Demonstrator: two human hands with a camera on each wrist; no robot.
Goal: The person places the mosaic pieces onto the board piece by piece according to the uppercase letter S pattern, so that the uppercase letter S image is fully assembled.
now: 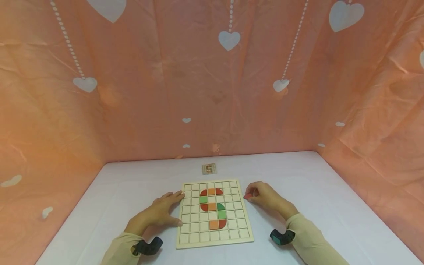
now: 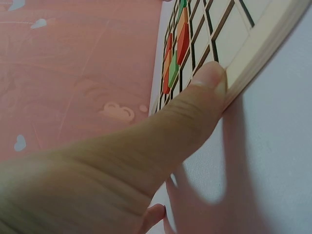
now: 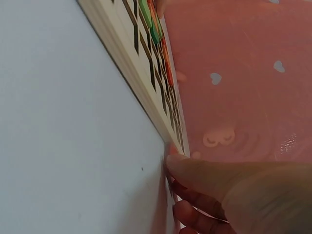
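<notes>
A wooden grid board [image 1: 195, 237] lies on the white table. Red rounded pieces [image 1: 222, 223], orange squares [image 1: 214, 225], light green squares [image 1: 221, 214] and one dark green rounded piece [image 1: 221, 207] sit in its cells in an S-like shape. My left hand [image 1: 162, 209] spreads along the board's left side, its fingertips at the edge. In the left wrist view, the thumb [image 2: 209, 80] presses on the rim. Just off the board's right edge, my right hand [image 1: 265, 195] pinches a small red piece [image 1: 247, 196] between thumb and fingers, low over the table; its shape is partly covered.
Behind the board lies a small pattern card [image 1: 209, 169] showing a similar S on a grid. An orange curtain [image 1: 212, 110] with pale hearts borders the white table [image 1: 145, 176] at the back and both sides. A dark camera [image 1: 149, 246] is strapped at each wrist.
</notes>
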